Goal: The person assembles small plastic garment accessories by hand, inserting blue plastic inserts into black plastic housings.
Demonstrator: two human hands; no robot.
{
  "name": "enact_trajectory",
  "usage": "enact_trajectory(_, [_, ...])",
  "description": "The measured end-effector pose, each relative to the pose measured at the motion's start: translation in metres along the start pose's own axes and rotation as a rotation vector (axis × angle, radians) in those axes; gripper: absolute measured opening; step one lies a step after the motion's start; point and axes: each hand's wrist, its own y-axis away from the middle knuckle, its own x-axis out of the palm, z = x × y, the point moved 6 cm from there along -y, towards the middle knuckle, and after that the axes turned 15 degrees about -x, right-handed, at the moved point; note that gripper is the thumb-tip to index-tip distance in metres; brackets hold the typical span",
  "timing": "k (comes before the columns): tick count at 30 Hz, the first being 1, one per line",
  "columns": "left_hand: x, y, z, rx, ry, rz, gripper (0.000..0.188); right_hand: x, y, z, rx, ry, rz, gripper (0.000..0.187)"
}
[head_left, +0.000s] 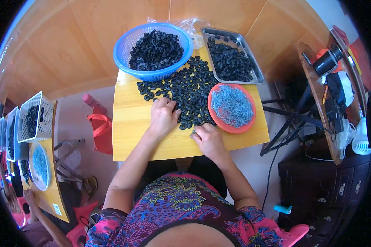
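Observation:
My left hand point(164, 116) rests at the near left edge of a spread of small black ring-shaped parts point(191, 88) on the yellow table. Its fingers are bent and closed, their tips against the parts; what they hold is hidden. Close to the table's front, my right hand point(209, 139) is closed in a pinch with a tiny greyish bit showing at the fingertips, too small to name. Just beyond it stands a red-orange plate point(253, 119) heaped with small silvery-blue metal pieces point(232, 105).
A blue basket point(118, 55) full of black parts and a metal tray point(257, 76) with more stand at the table's far side. At left, a person's arm point(47, 220) rests by another table with a white basket point(40, 133). A wooden stand point(313, 90) holds objects at right.

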Motion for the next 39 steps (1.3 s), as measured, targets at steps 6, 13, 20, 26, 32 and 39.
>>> enact_trajectory(6, [0.014,0.001,0.007,-0.006,0.058,0.074,0.018,0.007,0.003,-0.002,0.034,0.013,-0.037,0.014])
enact_trajectory(13, [-0.021,0.022,0.013,-0.211,0.453,0.101,0.015,-0.002,0.005,-0.011,0.052,-0.135,-0.128,0.023])
enact_trajectory(20, [-0.028,0.063,0.044,-0.437,0.814,0.116,0.015,-0.009,-0.003,0.010,0.051,-0.345,-0.208,0.024])
enact_trajectory(26, [-0.028,0.072,0.053,-0.458,0.769,0.076,0.015,-0.012,0.011,-0.007,0.154,-0.149,-0.189,0.030])
enact_trajectory(32, [-0.022,0.071,0.063,-0.486,0.867,0.092,0.015,0.004,0.003,0.015,0.067,-0.108,-0.130,0.024])
enact_trajectory(39, [-0.022,0.072,0.062,-0.499,0.879,0.141,0.014,0.031,-0.010,0.020,0.108,0.025,0.038,0.019])
